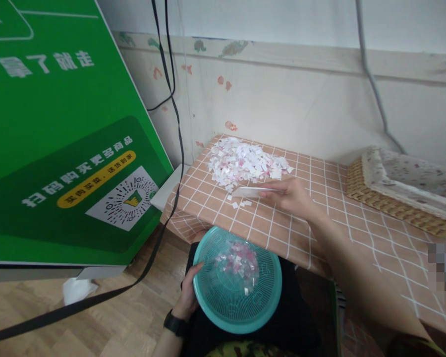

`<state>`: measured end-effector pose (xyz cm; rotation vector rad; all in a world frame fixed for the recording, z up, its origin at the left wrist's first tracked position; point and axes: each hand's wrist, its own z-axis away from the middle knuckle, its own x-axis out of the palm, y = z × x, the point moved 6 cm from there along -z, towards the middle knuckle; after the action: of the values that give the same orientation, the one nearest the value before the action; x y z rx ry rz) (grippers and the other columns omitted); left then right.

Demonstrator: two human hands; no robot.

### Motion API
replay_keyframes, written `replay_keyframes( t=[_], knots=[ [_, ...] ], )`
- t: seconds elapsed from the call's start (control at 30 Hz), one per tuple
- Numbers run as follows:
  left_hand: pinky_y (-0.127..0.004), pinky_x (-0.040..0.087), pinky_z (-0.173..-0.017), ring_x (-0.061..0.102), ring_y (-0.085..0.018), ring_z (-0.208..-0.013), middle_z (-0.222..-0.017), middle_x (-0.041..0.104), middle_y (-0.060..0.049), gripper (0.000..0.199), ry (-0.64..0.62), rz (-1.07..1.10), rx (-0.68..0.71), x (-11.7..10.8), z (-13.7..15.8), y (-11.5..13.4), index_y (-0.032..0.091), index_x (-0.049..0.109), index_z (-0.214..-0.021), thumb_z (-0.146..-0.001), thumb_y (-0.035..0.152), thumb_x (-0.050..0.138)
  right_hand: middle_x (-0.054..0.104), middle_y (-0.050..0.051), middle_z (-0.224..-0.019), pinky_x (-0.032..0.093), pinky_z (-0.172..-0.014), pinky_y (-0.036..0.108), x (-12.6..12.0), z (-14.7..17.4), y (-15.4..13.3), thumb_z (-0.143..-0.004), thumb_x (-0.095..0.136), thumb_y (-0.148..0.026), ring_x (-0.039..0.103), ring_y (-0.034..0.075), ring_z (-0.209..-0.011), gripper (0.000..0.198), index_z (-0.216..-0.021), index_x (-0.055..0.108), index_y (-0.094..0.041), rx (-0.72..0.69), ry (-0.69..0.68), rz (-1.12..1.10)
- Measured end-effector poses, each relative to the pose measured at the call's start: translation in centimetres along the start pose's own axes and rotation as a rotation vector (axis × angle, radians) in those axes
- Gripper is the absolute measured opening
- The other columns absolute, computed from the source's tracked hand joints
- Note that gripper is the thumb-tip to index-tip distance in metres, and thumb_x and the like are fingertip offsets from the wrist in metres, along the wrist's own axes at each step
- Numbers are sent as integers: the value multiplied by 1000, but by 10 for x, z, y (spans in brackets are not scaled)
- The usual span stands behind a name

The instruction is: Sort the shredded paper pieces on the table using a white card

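Note:
My left hand (189, 290) grips the rim of a round teal plastic colander (240, 317), tilted below the table's front edge over my lap. Small white and pink paper pieces (241, 263) lie inside it. In my right hand (288, 196) is a flat white card (249, 192), pinched between thumb and fingers just above the tabletop. A heap of small white and pink paper scraps (245, 161) lies behind the card. A few loose scraps (240, 204) rest on the cloth in front of it, towards the colander.
A brown checked cloth covers the table (319, 173). A lined wicker basket (401, 193) stands at the right by the wall. On the left is a large green sign panel (70, 124), with a black strap (178, 134) hanging before it. Something white (78, 290) lies on the wooden floor.

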<state>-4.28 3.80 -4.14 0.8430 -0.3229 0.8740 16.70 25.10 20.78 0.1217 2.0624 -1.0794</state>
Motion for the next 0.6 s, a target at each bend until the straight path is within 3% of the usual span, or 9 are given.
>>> replay_keyframes(
  t=[0.2, 0.43, 0.6],
  knots=[
    [-31, 50, -62, 64, -19, -59, -67, 72, -7, 20, -15, 3, -1, 1, 0, 0, 10, 72, -75, -68, 28, 67, 72, 1, -83, 48, -59, 28, 0, -1, 5, -83, 55, -26, 64, 16, -66, 21, -97, 71, -23, 14, 90, 171],
    [-30, 49, -60, 63, -19, -56, -65, 72, -6, 18, -27, 21, -9, 2, 0, 0, 11, 73, -74, -69, 27, 66, 71, 2, -94, 50, -70, 30, 7, -4, -4, -85, 53, -26, 66, 17, -80, 23, -102, 69, -25, -42, 58, 85],
    [-30, 49, -59, 64, -19, -57, -65, 72, -7, 18, -20, 17, -24, 4, 2, 0, 10, 73, -74, -70, 27, 66, 72, 2, -86, 48, -61, 30, 8, -7, -4, -85, 53, -27, 64, 16, -68, 24, -103, 69, -25, -25, 105, 167]
  ],
)
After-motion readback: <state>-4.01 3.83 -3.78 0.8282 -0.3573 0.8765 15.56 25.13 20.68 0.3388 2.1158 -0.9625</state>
